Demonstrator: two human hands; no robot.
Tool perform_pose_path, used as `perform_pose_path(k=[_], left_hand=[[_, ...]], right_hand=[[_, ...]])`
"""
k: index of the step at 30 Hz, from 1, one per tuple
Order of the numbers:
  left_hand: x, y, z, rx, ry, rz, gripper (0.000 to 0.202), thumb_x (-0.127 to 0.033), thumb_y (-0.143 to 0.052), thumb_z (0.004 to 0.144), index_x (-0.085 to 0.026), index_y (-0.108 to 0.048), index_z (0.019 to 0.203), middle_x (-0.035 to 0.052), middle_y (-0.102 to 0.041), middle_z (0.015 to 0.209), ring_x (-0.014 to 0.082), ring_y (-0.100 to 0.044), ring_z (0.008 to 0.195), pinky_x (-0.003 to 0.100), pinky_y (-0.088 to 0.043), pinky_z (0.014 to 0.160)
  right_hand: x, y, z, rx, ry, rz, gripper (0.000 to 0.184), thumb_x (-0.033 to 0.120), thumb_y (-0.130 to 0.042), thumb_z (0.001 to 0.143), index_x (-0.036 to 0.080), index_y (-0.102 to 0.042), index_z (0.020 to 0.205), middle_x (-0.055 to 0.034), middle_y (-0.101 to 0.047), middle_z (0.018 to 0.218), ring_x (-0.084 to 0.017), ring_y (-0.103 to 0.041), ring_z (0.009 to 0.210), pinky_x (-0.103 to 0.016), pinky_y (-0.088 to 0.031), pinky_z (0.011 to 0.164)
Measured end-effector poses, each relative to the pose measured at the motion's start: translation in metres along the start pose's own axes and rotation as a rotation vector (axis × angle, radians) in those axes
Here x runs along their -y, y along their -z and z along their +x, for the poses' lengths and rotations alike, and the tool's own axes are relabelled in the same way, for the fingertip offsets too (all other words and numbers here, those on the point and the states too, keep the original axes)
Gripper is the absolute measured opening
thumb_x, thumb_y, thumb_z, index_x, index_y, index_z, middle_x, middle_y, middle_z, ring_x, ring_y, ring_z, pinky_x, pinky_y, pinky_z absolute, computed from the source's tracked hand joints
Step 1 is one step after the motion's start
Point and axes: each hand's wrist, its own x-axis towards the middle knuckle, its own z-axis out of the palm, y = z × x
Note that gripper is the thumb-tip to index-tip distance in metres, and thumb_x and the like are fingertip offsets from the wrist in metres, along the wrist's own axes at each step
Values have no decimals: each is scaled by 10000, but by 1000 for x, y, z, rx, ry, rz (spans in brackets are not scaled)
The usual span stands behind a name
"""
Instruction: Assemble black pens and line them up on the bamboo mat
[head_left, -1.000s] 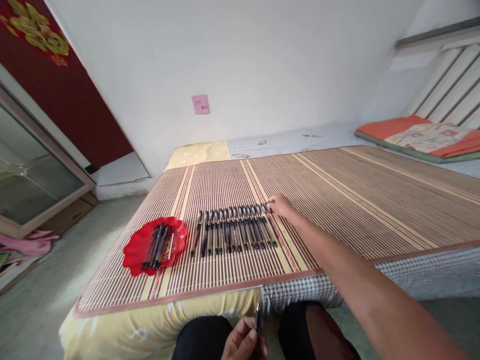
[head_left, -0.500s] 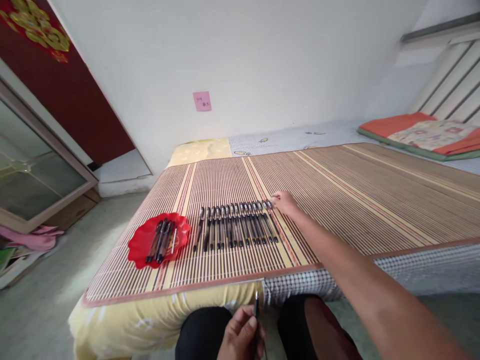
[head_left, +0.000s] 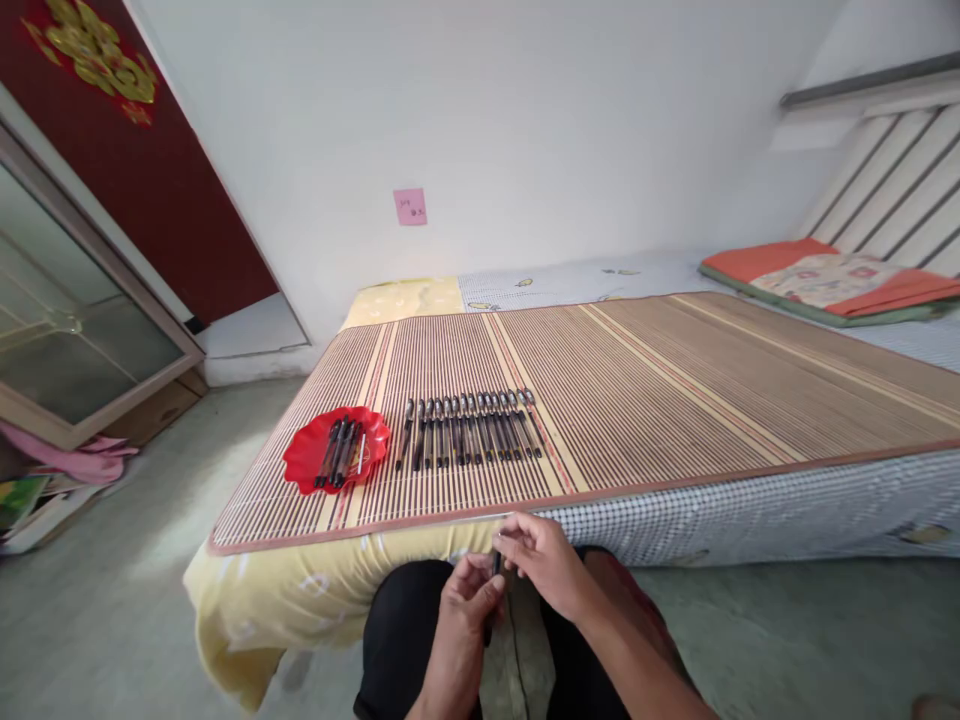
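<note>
Low over my lap, my left hand is closed around a dark pen held upright. My right hand meets it at the pen's top end, thumb and fingers pinched on what looks like a pen cap, mostly hidden by the fingers. On the bamboo mat in front of me lies a row of black pens, side by side. A line of dark caps runs along their far ends. Left of the row, a red scalloped plate holds several pens and a thin white stick.
The mat covers a bed with a yellow and checked sheet, whose front edge is just ahead of my knees. A folded orange quilt lies at the far right. Behind the bed is a white wall with a pink note.
My right hand has come back from the right end of the cap row to the pen in my left hand. The pen's bare tip, visible earlier, is now covered by my right fingers.
</note>
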Motion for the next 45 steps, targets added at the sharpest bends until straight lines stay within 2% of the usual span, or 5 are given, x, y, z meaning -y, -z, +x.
perform_pose_path(k=[10, 16, 26, 31, 45], left_hand=[[-1, 1, -7, 131, -23, 82, 403, -494, -851, 763, -135, -695, 857, 14, -671, 742, 104, -565, 569, 228, -406, 595], [3, -3, -8, 111, -21, 179, 505, -606, -828, 758, -162, -602, 833, -34, -565, 630, 65, -394, 475, 205, -287, 476], [7, -5, -8, 153, 52, 177, 593, -730, -695, 809, -144, -618, 755, 16, -589, 634, 90, -435, 504, 224, -276, 474], [3, -7, -10, 123, 9, 172, 530, -590, -876, 689, -195, -532, 770, -83, -460, 528, 56, -308, 411, 215, -203, 422], [1, -5, -11, 57, -38, 169, 556, -590, -888, 668, -193, -504, 734, -68, -510, 556, 37, -314, 376, 208, -209, 400]], right_hand=[[-28, -7, -3, -66, 67, 83, 410, 582, -733, 804, 174, -723, 770, -18, -639, 633, -136, -525, 543, -280, -416, 546], [-39, -2, 0, -11, 54, 138, 521, 689, -739, 754, 168, -729, 735, 11, -567, 557, -103, -433, 483, -257, -318, 486], [-37, 8, -2, 128, -27, 283, 430, 581, -751, 814, 152, -751, 835, 39, -516, 556, -99, -439, 518, -254, -315, 533], [-37, 9, 0, 134, -28, 301, 443, 591, -767, 791, 149, -737, 818, 20, -571, 627, -79, -397, 525, -245, -271, 515], [-34, 9, -2, 190, -94, 434, 397, 532, -797, 789, 163, -738, 921, -2, -630, 717, -71, -455, 537, -234, -313, 533]])
